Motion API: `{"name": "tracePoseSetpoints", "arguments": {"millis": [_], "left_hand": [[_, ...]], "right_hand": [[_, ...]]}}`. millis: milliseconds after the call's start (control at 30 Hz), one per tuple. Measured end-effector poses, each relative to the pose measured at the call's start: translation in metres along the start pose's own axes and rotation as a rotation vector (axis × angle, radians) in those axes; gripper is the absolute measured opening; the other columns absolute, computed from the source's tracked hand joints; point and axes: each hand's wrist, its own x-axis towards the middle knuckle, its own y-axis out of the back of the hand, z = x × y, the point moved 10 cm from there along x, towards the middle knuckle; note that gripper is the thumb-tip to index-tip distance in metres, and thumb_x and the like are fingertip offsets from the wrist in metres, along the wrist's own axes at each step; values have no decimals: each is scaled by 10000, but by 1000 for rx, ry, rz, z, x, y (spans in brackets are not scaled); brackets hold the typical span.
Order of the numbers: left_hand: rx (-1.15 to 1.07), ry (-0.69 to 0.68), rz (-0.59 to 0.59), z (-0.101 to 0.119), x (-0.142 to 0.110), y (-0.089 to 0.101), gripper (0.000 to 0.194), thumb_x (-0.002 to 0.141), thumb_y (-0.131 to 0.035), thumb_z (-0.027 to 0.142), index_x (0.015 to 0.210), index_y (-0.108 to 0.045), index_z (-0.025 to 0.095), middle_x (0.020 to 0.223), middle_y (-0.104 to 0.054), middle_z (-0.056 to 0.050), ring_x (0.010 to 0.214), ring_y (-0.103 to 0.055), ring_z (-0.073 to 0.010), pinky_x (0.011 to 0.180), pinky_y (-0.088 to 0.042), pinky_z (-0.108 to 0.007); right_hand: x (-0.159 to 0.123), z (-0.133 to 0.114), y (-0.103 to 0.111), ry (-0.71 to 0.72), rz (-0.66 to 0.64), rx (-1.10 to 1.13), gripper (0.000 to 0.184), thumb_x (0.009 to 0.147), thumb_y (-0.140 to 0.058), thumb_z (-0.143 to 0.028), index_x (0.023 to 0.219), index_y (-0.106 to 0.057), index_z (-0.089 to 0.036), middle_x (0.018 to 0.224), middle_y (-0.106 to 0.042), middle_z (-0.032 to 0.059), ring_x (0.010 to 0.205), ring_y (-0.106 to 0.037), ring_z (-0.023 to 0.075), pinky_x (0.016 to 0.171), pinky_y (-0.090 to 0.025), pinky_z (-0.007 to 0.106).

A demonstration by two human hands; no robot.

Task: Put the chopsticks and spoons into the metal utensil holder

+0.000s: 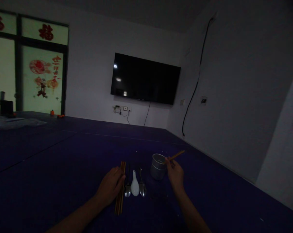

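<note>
My left hand (111,187) lies flat, fingers stretched out, on a bundle of wooden chopsticks (120,200) laid on the dark blue floor mat (63,168). Right of the chopsticks lie a metal spoon (127,189), a white ceramic spoon (135,185) and another metal spoon (142,187), side by side. My right hand (174,173) pinches a wooden chopstick (177,155) whose lower end dips into a small metal cup (158,166) that stands upright just left of the hand.
A black TV (144,79) hangs on the far wall above a wall socket (122,109) with cables. A window with red paper decorations (43,76) is at the left. A white wall runs close along the right side.
</note>
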Motion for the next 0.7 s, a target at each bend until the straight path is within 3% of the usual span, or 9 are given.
{"name": "tracePoseSetpoints", "arguments": {"millis": [100,200,267,333,400,500,600,700], "left_hand": [[3,20,-4,-1,0,0,341,941,-294,390,838,-550,191,868,-612,-66,846,-577,-202,769,-479,-360],[14,36,4,-2,0,1,328,937,-297,365,833,-550,183,866,-613,-76,842,-575,-207,768,-475,-364],[26,48,6,-3,0,1,306,930,-312,338,820,-552,181,849,-613,-76,824,-575,-205,758,-470,-360],[43,60,5,-4,1,2,284,919,-333,306,798,-558,182,832,-613,-75,813,-575,-204,748,-465,-353],[72,72,-5,-6,2,2,272,906,-353,280,772,-568,183,823,-615,-73,809,-576,-204,741,-458,-346],[138,104,-50,-10,2,-2,262,886,-384,250,727,-581,182,810,-617,-68,803,-578,-202,731,-446,-329],[215,151,-100,-15,2,-6,258,868,-407,227,688,-585,178,776,-619,-63,779,-580,-201,715,-433,-320],[279,196,-135,-22,1,-9,254,857,-420,230,675,-588,176,759,-627,-63,764,-583,-204,708,-424,-321]], "right_hand": [[-4,-4,14,-40,110,51,719,770,-453,-668,1113,-597,-54,576,-613,39,524,-558,211,520,-355,283],[-14,-15,42,-33,351,91,769,781,-501,-618,1316,-435,-70,591,-572,-14,528,-537,175,540,-369,269],[-22,-28,55,37,471,111,737,792,-522,-583,1340,-407,-104,644,-560,-21,556,-531,151,563,-389,256],[-28,-43,57,151,499,90,662,800,-528,-561,1285,-474,-114,672,-576,-4,573,-535,148,583,-414,262],[-35,-66,44,323,407,27,505,826,-513,-525,1138,-597,-137,717,-632,40,613,-572,166,622,-443,288],[-57,-103,-4,598,55,-47,311,893,-457,-411,950,-682,-204,854,-699,73,746,-637,184,706,-463,301],[-90,-125,-50,720,-243,-127,324,937,-389,-356,936,-685,-225,847,-710,62,748,-648,171,688,-449,274],[-117,-132,-81,750,-427,-234,417,958,-315,-339,797,-680,-218,759,-701,59,679,-636,156,632,-415,244]]}}
